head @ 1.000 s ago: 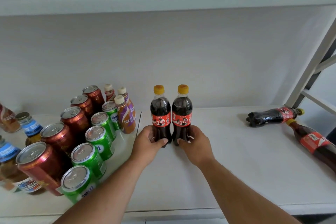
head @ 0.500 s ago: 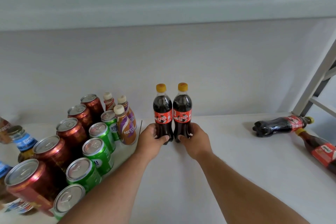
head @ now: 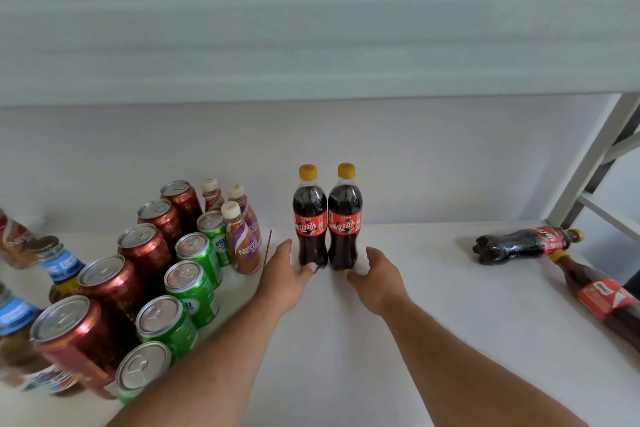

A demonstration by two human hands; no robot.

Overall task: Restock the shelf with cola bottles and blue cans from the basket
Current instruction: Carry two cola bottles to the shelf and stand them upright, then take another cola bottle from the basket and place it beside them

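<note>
Two small cola bottles with yellow caps stand upright side by side near the shelf's back wall, the left bottle point(head: 309, 218) touching the right bottle point(head: 345, 218). My left hand point(head: 285, 276) sits beside the left bottle's base with fingers loosened and its thumb tip against the bottle. My right hand point(head: 375, 276) is beside the right bottle's base, fingers relaxed, a small gap showing between them and the bottle. Two more cola bottles lie on their sides at the right, one point(head: 519, 243) further back and one point(head: 604, 295) nearer the edge. No basket or blue cans are in view.
Rows of red cans point(head: 143, 250) and green cans point(head: 194, 282) fill the left side, with small coffee bottles point(head: 242, 243) behind them and a thin clear divider point(head: 268, 246) beside my left hand. The white shelf point(head: 433, 288) has a metal upright point(head: 588, 163) at the right and another shelf overhead.
Both hands pushed the two bottles back toward the wall, then loosened their hold; the fingers that wrapped the bottle bases now lie beside them. The camera view has shifted forward.
</note>
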